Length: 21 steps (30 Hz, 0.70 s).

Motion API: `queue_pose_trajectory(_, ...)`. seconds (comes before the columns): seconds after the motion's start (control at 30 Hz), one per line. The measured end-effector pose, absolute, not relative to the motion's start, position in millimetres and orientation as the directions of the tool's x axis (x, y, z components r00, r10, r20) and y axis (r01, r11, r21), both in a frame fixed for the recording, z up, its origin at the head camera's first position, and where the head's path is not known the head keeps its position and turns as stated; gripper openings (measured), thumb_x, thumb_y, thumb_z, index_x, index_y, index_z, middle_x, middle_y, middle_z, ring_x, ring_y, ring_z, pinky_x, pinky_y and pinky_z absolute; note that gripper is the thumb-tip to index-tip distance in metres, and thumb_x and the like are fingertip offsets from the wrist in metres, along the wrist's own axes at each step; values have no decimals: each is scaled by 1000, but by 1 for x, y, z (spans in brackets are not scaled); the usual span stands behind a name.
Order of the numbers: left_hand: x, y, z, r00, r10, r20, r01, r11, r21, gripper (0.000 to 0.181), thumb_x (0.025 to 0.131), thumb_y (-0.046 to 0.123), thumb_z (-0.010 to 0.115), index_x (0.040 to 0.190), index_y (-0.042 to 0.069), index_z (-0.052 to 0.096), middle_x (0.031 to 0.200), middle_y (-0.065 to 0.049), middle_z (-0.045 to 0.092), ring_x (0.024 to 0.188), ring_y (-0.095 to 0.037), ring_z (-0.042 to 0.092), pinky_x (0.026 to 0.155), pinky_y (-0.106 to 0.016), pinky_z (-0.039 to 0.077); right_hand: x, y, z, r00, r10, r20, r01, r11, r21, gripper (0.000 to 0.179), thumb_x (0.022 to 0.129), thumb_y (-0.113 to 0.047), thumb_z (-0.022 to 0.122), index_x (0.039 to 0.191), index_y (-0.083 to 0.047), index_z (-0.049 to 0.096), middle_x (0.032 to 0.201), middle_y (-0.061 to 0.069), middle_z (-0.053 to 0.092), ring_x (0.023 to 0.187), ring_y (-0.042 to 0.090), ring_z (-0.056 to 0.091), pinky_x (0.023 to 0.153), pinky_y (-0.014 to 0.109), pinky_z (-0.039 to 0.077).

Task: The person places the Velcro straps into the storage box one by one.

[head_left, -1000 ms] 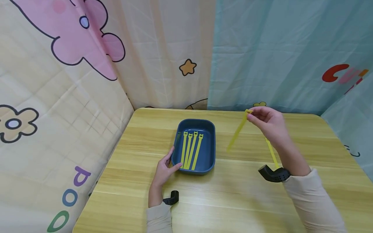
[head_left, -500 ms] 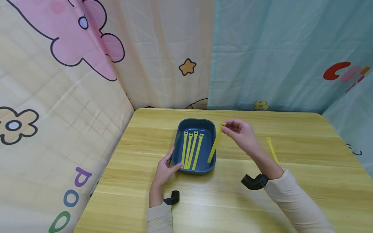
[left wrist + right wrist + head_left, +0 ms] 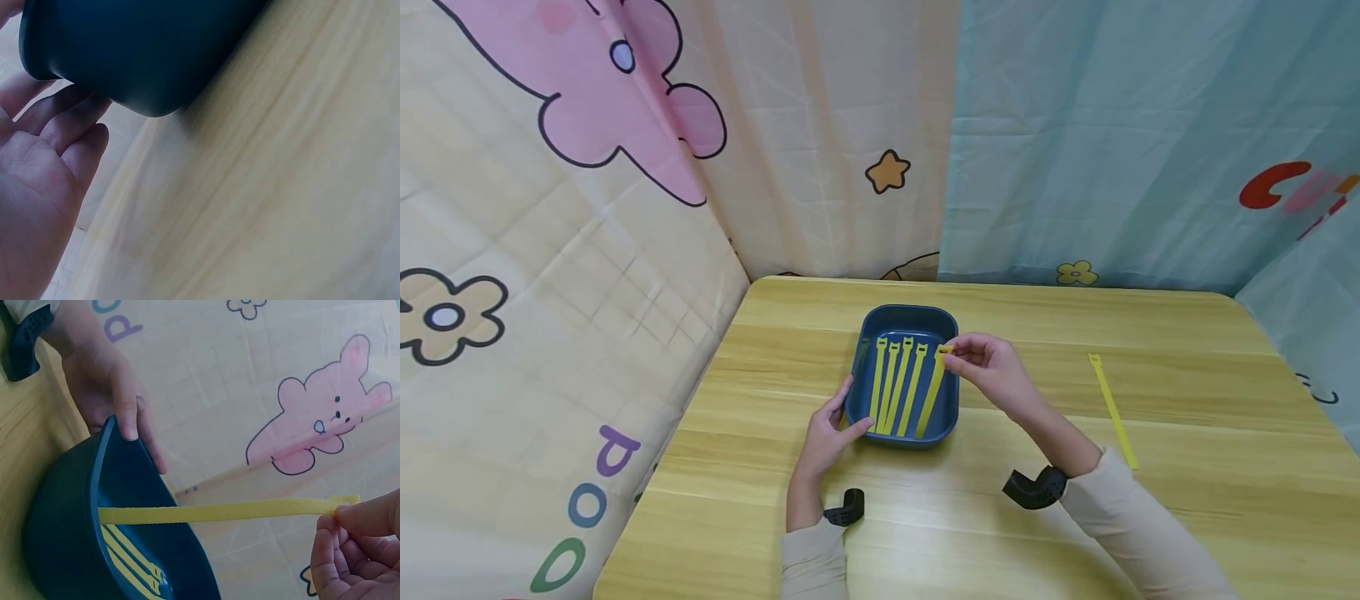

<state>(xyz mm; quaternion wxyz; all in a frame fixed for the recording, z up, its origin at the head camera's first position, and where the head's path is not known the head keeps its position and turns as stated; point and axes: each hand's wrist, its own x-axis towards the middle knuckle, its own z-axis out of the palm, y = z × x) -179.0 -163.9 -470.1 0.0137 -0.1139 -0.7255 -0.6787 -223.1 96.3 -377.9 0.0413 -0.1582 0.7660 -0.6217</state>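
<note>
A dark blue plastic bin (image 3: 901, 442) stands on the table with several yellow cable ties (image 3: 891, 387) lying side by side in it, heads to the far end. They look like flat fabric straps with slotted heads. My left hand (image 3: 823, 437) holds the bin's near left corner, thumb over the rim and fingers along the outer wall. Over the bin's right side, my right hand (image 3: 996, 373) pinches another yellow cable tie (image 3: 219, 511) by its head between thumb and forefinger. That tie's tail hangs down inside the bin; whether it touches the floor I cannot tell.
One more yellow cable tie (image 3: 1112, 408) lies on the wooden table (image 3: 1000, 533), right of the bin. Printed curtains (image 3: 820, 125) enclose the table's back and sides. A black wrist camera (image 3: 1036, 487) sits on each wrist.
My right hand has moved left and down from the table's right side, bringing the pinched cable tie over and into the bin. My left hand has stayed at the bin's corner.
</note>
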Motion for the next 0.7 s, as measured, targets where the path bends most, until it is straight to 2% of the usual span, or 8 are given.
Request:
queue_pose_trajectory(0.17, -180, -164, -471, -973, 149, 174, 183, 49, 982, 69, 83, -1, 65, 140, -8, 26, 147, -16, 22, 135, -25, 19, 107, -33, 19, -237, 94, -388, -958, -258, 123, -177, 199, -964, 20, 87, -7, 63, 101, 6, 61, 92, 16, 63, 86, 39, 58, 78, 38, 52)
queue_pose_trajectory(0.27, -180, -165, -471, -974, 149, 173, 182, 45, 982, 70, 82, -1, 65, 140, -8, 26, 147, -16, 22, 135, -24, 18, 107, -32, 18, -247, 93, -394, -966, -231, 117, -166, 204, -965, 20, 87, -4, 62, 102, 9, 61, 92, 17, 63, 86, 38, 59, 78, 40, 52)
queue_pose_trajectory(0.43, -181, -165, -472, -974, 147, 174, 182, 39, 983, 70, 82, -2, 65, 139, -9, 26, 147, -17, 22, 135, -24, 18, 107, -31, 18, -265, 89, -403, -973, -218, 82, -140, 269, -953, 20, 88, -4, 61, 103, 9, 60, 92, 17, 62, 83, 30, 59, 76, 33, 53)
queue_pose_trajectory(0.7, -182, -165, -473, -974, 149, 169, 176, 33, 984, 70, 82, -2, 66, 140, -7, 27, 147, -15, 22, 134, -23, 19, 107, -32, 19, -289, 80, -417, -979, -201, 23, -105, 407, -907, 16, 86, -1, 61, 98, 9, 62, 89, 18, 64, 80, 29, 61, 74, 32, 52)
